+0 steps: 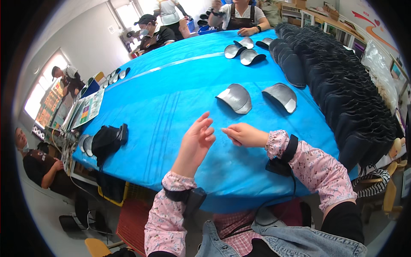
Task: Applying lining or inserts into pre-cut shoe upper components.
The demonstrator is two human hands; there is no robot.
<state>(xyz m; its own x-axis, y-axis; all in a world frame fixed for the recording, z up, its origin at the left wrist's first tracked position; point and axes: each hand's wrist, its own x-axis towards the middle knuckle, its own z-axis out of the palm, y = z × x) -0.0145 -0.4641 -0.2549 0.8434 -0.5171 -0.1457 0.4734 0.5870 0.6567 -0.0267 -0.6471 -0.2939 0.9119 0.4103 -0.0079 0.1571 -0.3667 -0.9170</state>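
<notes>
We've got both hands out over the blue plastic-sheeted table point(171, 98), palms roughly facing each other, nothing in either. Left hand point(198, 139) is raised, fingers spread & loose, empty. Right hand point(243, 135) lies lower, fingers lightly curled, fingertips pointing at the left, also empty; can't tell if it rests on the sheet or hovers just above.

Nearest things: two grey curved shell-shaped moulded pieces, just beyond the hands. The left grey shell point(235, 97) sits dome-up, pale edge toward us; the right grey shell point(281, 96) is beside it, apart, not touching. Both lie w/ the hollow side down, so they sit stable, and they're close enough to reach w/o leaning, we'd judge.

Farther back, a cluster of similar grey shells point(244, 50) lies near a seated person in a dark apron point(239, 17), prob. that person's own batch. Along our right runs a long overlapping row of black flat sole-like pieces point(338, 81), shingled one on the next, presumably to keep the stack compact & easy to peel from.

At the table's left edge sits a black bundled cloth item w/ a strap point(107, 139), well apart from the hands. Both wrists carry a black strapped device over pink floral sleeves point(317, 167).
</notes>
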